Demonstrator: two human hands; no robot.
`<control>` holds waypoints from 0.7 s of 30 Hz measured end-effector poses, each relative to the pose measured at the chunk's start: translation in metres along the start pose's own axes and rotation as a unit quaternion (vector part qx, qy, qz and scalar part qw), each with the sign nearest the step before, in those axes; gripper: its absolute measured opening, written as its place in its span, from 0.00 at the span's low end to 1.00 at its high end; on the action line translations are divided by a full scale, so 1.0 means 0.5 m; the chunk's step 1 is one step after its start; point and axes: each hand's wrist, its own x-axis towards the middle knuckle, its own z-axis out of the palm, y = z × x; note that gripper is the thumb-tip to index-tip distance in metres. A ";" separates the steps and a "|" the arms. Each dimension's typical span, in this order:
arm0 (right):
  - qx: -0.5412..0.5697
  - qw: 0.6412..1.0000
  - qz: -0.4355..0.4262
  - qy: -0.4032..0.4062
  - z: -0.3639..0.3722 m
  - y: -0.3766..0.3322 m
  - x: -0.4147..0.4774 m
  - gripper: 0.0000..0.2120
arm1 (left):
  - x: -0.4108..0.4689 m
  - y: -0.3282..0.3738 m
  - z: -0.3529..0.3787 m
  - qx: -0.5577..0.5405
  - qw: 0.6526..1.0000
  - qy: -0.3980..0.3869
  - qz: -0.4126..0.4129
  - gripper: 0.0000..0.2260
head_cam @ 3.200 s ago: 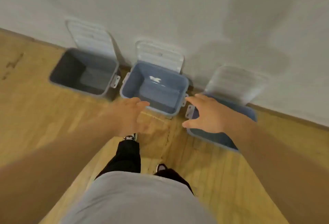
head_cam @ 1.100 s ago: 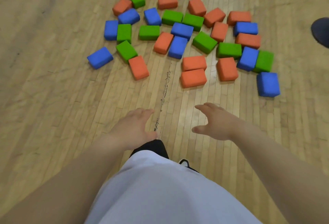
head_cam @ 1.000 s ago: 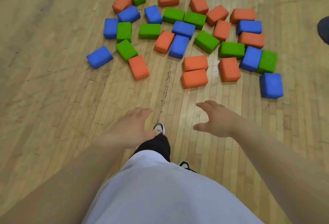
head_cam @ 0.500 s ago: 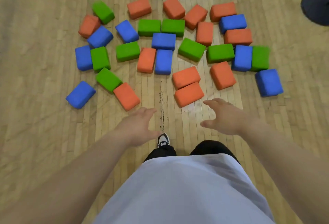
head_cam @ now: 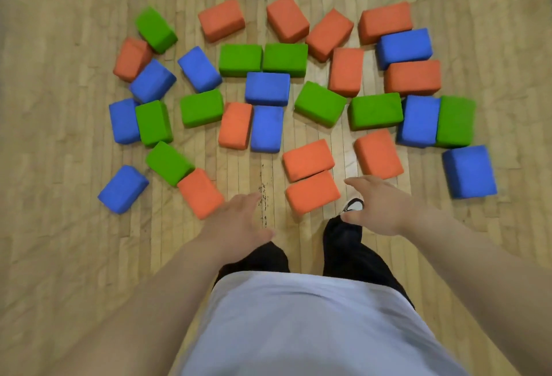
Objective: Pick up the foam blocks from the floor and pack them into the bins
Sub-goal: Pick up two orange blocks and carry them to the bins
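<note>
Plain orange blocks [head_cam: 313, 192], green blocks [head_cam: 319, 104] and blue blocks [head_cam: 469, 171] are mixed. The floor [head_cam: 59, 226] is pale tan wood in narrow strips with a dark speckled scuff [head_cam: 263, 196]. The shirt [head_cam: 298, 331] is pale lilac-grey, the trousers [head_cam: 349, 250] black, the shoe [head_cam: 354, 205] black-and-white.

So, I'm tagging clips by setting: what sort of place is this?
Probably a gym or play hall, though little shows: a wide strip-wood floor with a dark scuff mark, and many large orange, green and blue foam blocks scattered on it.
</note>
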 end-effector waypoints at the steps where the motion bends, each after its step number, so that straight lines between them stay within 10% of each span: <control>1: 0.000 1.000 0.001 -0.008 -0.021 0.012 0.029 0.44 | 0.030 0.014 -0.012 -0.006 1.000 0.001 -0.001 0.39; 21: 0.033 0.984 0.107 -0.137 0.355 0.367 0.973 0.46 | 0.988 -0.152 0.449 -0.269 0.936 -0.110 -0.196 0.36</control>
